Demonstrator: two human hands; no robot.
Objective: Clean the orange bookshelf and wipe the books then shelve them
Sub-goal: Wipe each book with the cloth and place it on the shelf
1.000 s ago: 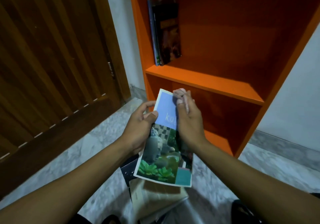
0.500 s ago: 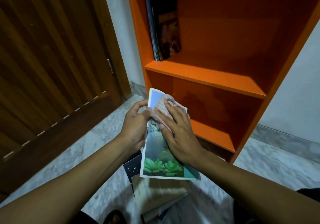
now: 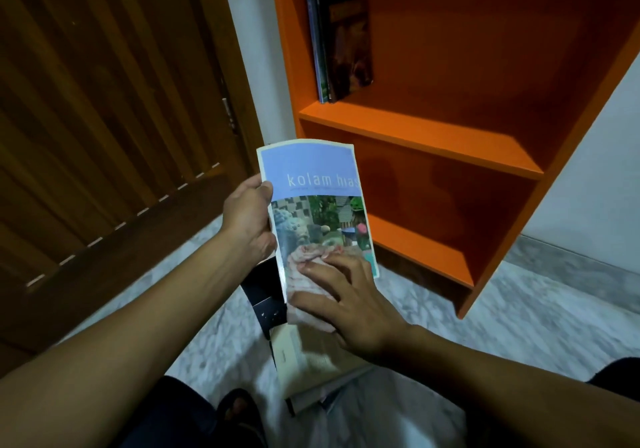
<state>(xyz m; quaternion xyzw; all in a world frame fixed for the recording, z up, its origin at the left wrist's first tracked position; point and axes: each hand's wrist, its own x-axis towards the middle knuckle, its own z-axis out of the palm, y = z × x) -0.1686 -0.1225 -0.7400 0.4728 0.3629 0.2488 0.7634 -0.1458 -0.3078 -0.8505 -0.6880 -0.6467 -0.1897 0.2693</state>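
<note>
Since half a second earlier, the right hand [image 3: 349,304] had slid with the pink cloth [image 3: 313,257] from the top of the book [image 3: 311,184] down to its lower end, baring the blue title band.

From the head camera, the only view I had, the left hand [image 3: 247,221] held the book by its left edge, its grip clamped on the cover, thumb on the front. The right hand lay flat with fingers spread, pressing the cloth onto the cover rather than closing round anything. The book was up in the air, just in front of the orange bookshelf [image 3: 415,129], above a small pile of books [image 3: 311,357] on the marble floor [image 3: 519,326].

I judged the wiping step to be in hand, with this cover's stroke near its end. Next would likely come turning the book to wipe the back, or standing it on the shelf.

Two books [image 3: 341,32] already stood at the left end of the upper shelf, with wide bare board to their right. The lower compartment looked bare too. A wooden door [image 3: 104,118] stood close on the left, so free room lay rightward.
</note>
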